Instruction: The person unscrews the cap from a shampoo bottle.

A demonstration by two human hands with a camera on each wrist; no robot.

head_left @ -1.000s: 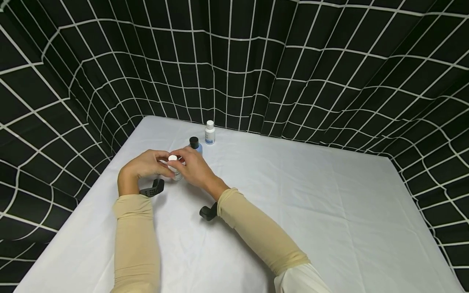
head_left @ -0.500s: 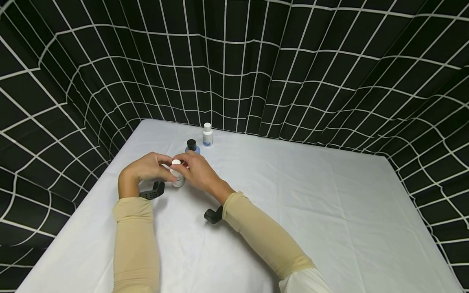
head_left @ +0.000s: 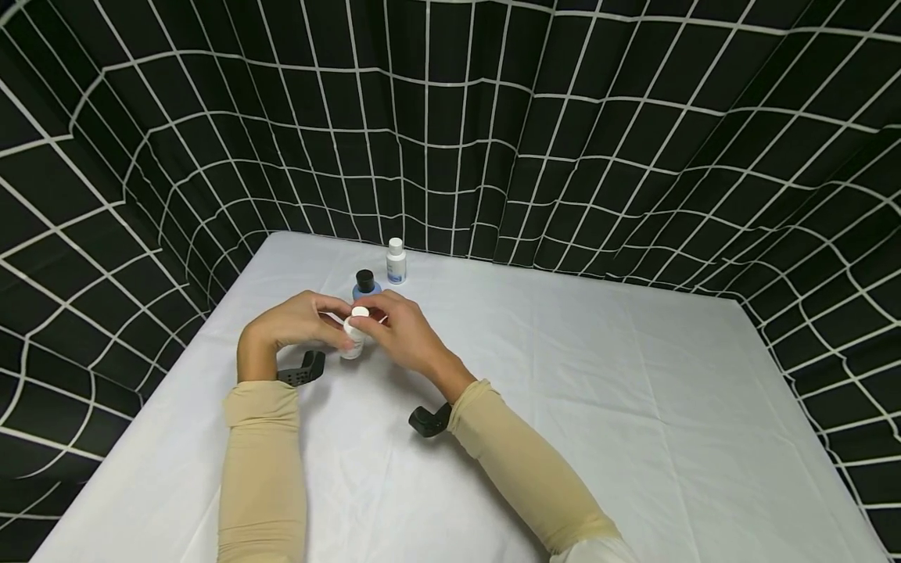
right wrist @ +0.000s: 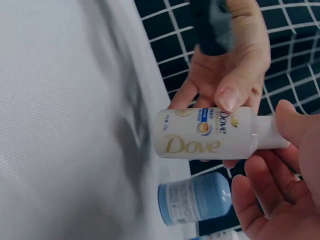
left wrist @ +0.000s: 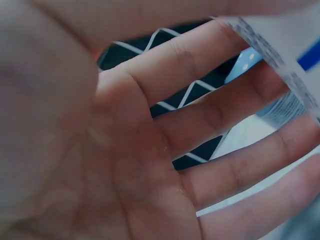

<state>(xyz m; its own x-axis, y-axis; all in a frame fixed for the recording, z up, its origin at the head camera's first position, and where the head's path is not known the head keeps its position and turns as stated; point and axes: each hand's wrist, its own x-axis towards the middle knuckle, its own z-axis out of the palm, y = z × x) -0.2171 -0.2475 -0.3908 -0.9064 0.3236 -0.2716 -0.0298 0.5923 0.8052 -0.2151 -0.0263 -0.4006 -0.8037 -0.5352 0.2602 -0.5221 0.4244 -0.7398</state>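
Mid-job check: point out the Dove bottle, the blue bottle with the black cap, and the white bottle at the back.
Dove bottle (right wrist: 210,134): right wrist view, front of its body.
Blue bottle (head_left: 364,282): head view, black cap.
White bottle (head_left: 396,264): head view, body.

The Dove bottle (right wrist: 192,146) at the centre of the right wrist view looks like smooth plastic with a soft gloss, its cap (right wrist: 266,134) of plain smooth plastic. The blue bottle (right wrist: 197,199) below it also looks like shiny plastic. In the head view, the tablecloth (head_left: 598,391) is matt, lightly creased fabric; the curtain (head_left: 450,117) across the top is matt cloth in soft folds, and the sleeve (head_left: 262,477) at lower left is finely wrinkled fabric.
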